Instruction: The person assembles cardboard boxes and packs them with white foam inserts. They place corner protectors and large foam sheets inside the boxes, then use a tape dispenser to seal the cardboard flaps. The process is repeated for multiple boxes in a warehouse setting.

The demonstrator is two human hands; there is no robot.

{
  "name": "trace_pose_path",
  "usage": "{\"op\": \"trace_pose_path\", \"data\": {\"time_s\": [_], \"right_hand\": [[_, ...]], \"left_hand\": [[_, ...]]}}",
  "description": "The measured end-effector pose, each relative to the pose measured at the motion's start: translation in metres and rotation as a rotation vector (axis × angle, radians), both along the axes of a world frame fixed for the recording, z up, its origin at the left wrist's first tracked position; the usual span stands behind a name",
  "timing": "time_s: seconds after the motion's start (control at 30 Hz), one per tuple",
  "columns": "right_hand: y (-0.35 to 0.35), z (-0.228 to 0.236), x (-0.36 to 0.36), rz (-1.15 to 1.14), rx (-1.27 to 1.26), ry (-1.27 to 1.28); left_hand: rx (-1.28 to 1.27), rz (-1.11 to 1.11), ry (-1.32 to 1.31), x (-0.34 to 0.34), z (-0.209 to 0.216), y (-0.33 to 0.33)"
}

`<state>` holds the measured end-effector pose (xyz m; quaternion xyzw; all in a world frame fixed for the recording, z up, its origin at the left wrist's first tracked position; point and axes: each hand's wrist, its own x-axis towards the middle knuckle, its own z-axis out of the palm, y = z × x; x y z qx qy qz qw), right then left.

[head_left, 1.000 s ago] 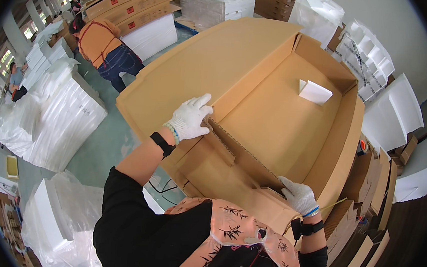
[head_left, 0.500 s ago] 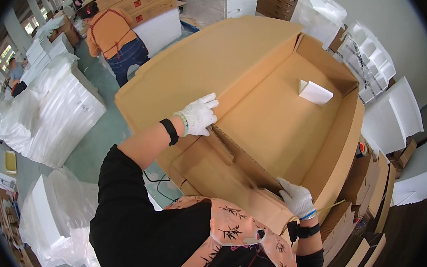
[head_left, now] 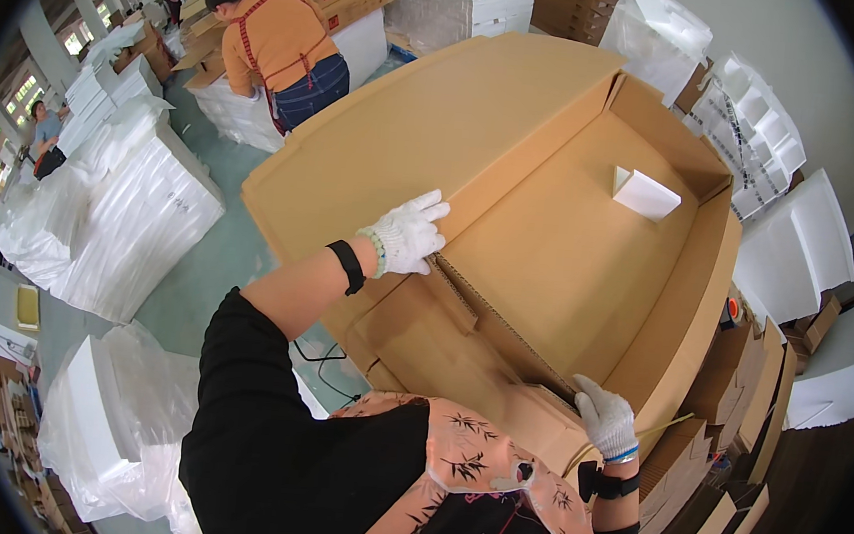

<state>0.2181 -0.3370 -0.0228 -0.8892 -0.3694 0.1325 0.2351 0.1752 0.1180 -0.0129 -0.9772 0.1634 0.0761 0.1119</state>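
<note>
From where I stand, the big cardboard box (head_left: 560, 237) lies open right before the person, its broad flap (head_left: 397, 134) spread out on the left. The gloved left hand (head_left: 410, 232) rests at the box's near left corner, fingers a little apart; I can't tell whether it grips. The gloved right hand (head_left: 606, 420) is at the other end of the near wall (head_left: 506, 342), fingers close together at the edge; its hold, too, I can't make out. Inside, toward the far end, sits a folded white piece (head_left: 648, 196). A co-worker in orange (head_left: 279, 40) bends over beyond the flap
</note>
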Motion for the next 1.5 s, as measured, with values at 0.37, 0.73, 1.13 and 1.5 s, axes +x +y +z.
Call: {"op": "trace_pose_path", "data": {"time_s": [0.37,0.73,1.13,1.5], "right_hand": [[0.002,-0.006,-0.001,-0.016,0.059,-0.015],[0.002,-0.007,-0.006,-0.03,0.081,0.007],[-0.012,-0.011,0.0,0.04,0.049,-0.087],[-0.032,-0.019,-0.036,-0.069,0.003,-0.408]], "left_hand": [[-0.044,-0.097,-0.132,-0.001,-0.014,0.008],[-0.03,-0.055,-0.054,-0.005,-0.011,0.006],[-0.056,-0.063,-0.013,-0.005,-0.015,-0.002],[-0.001,-0.103,-0.035,-0.013,-0.015,0.0]]}}
